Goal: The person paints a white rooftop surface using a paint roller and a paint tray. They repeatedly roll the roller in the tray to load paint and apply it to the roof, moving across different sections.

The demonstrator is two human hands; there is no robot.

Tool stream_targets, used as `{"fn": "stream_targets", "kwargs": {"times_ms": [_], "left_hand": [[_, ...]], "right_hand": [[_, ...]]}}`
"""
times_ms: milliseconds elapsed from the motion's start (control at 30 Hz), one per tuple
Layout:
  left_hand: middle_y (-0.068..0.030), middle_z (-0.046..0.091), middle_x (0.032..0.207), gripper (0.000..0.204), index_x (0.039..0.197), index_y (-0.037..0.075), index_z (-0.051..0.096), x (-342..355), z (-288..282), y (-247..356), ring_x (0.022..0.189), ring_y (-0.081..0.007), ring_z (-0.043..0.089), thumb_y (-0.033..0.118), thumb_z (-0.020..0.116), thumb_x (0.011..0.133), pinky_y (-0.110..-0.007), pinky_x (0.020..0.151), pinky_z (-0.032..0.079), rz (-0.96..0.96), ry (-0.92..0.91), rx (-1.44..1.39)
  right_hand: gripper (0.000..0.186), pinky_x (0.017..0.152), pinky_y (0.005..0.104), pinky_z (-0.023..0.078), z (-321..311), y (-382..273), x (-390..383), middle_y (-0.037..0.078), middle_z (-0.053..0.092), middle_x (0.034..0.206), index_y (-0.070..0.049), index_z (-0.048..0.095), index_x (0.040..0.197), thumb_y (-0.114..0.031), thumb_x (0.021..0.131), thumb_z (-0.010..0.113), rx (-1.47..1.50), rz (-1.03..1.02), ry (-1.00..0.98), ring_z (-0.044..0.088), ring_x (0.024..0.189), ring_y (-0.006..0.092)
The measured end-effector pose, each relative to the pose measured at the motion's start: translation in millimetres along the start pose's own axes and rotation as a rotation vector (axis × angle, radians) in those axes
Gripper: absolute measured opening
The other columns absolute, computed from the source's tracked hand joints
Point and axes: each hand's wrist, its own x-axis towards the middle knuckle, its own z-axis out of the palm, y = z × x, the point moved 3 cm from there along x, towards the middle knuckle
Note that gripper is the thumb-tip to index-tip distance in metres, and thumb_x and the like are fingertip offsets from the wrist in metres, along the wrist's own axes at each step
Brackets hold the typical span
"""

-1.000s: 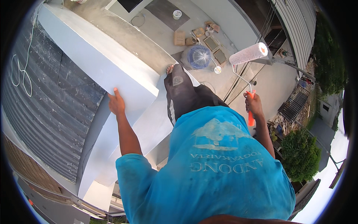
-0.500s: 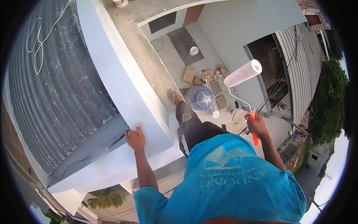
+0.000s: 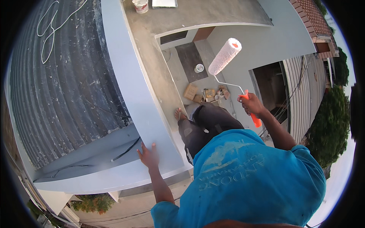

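Dark corrugated roof (image 3: pixel 68 87) at L, pale blue-gray parapet (image 3: pixel 133 95) alongside, concrete slab (image 3: pixel 197 15) on parapet's other side. Paint roller (image 3: pixel 225 57) w/ pinkish-white sleeve held up R of parapet, orange handle (image 3: pixel 255 121) in R hand (image 3: pixel 251 104), fingers curled tight around it. L hand (image 3: pixel 151 156) at parapet nr its corner, fingers spread, no obj held; a bit blurred, exact contact unclear. Small white bucket (image 3: pixel 141 6) on slab, top edge of view

Dark corrugated roof (image 3: pixel 68 95), pale wall (image 3: pixel 266 45)
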Motion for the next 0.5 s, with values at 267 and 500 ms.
{"fn": "stream_targets", "kwargs": {"times_ms": [267, 500], "left_hand": [[-0.0205, 0.055, 0.139, 0.067, 0.14, -0.003, 0.045, 10, -2, 7, 0.133, -0.0286, 0.049, 0.049, 0.046, 0.098, -0.044, 0.122, 0.016, -0.021, 0.005, -0.068], [-0.0222, 0.053, 0.139, 0.069, 0.14, -0.006, 0.044, 11, -7, 12, 0.134, -0.0352, 0.045, 0.049, 0.026, 0.103, -0.045, 0.122, 0.013, -0.07, -0.008, -0.037]], "right_hand": [[0.022, 0.041, 0.0289, 0.035, 9, -86, 76, -0.003, 0.042, 0.063, -0.008, 0.055, 0.09, -0.029, 0.093, 0.061, 0.143, -0.037, -0.107, 0.04, 0.046, 0.0092], [0.018, 0.043, 0.0297, 0.035, 37, -182, 164, -0.004, 0.042, 0.063, -0.011, 0.053, 0.092, -0.028, 0.092, 0.061, 0.143, -0.038, -0.137, 0.04, 0.047, 0.0091]]}}
